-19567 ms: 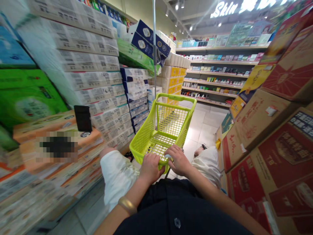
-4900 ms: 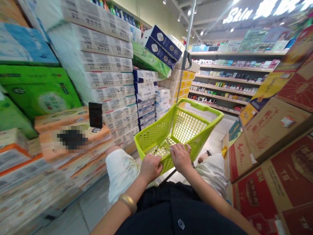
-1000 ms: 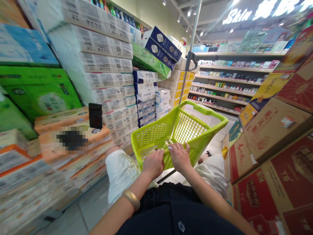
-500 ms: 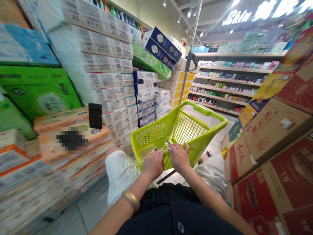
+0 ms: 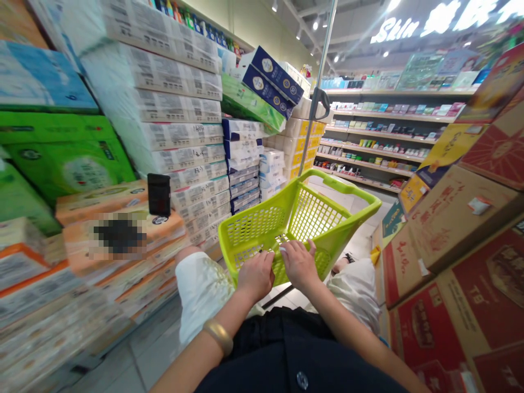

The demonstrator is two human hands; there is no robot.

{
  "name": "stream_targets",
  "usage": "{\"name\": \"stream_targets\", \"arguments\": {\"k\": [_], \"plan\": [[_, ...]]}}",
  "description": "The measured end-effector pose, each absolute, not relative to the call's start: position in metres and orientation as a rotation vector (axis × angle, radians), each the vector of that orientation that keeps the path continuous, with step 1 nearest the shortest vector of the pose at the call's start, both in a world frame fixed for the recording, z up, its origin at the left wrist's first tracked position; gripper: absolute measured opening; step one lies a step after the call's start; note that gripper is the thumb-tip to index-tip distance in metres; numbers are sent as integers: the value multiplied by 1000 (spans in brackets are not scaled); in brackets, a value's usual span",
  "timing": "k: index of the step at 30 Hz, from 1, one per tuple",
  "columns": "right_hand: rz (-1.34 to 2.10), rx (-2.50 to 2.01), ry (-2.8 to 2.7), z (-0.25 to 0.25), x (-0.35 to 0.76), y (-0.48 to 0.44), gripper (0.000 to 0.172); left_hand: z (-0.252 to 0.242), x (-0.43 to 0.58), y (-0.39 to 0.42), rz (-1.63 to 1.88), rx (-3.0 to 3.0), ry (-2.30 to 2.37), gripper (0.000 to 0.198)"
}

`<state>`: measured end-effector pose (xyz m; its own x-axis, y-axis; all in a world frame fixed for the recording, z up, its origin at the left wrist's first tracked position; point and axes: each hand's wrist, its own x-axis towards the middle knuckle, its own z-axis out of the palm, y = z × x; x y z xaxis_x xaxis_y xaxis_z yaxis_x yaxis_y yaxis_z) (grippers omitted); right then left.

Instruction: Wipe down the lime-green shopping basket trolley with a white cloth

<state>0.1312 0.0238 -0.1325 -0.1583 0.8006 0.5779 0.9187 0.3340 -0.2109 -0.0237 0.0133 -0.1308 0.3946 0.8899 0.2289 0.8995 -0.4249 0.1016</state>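
Gripping basket (image 5: 333, 234) | left hand (image 5: 256, 275) beside right hand (image 5: 300, 266) | fingers (image 5: 292, 252) apparently curled inward

Taking the lime-green shopping basket (image 5: 346, 226) as the clock's centre, the way down through its top is open between the perforated walls, except at 6 o'clock, where the left hand (image 5: 256, 277) and right hand (image 5: 301, 265) cover part of the near rim. A metal pole (image 5: 306, 142) rises at 12. Stacked white wrapped packs (image 5: 180, 136) wall off 10. At 3, a strip of pale floor (image 5: 356, 234) is open, then red-and-brown cartons (image 5: 450, 213) block passage.
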Motion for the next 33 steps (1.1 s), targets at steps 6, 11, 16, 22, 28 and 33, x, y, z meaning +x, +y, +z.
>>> {"name": "stream_targets", "arguments": {"k": [6,11,16,22,28,33], "plan": [[-345,-1635,-1802,-126,156,34,24,-133,-22,14,-395,-2575,-1673,36],[-235,-1518,-1982,-133,126,21,23,-132,-22,13,-387,-2574,-1669,37],[-225,-1490,-1985,-132,129,21,20,-130,-23,12,-391,-2581,-1658,36],[-313,-1620,-1838,-131,146,29,20,-131,-22,13,-380,-2589,-1671,38],[-244,-1484,-2005,-137,125,20,20,-135,-23,15,-393,-2595,-1665,41],[-265,-1551,-1900,-131,147,29,22,-133,-24,14,-386,-2596,-1670,40]]}}
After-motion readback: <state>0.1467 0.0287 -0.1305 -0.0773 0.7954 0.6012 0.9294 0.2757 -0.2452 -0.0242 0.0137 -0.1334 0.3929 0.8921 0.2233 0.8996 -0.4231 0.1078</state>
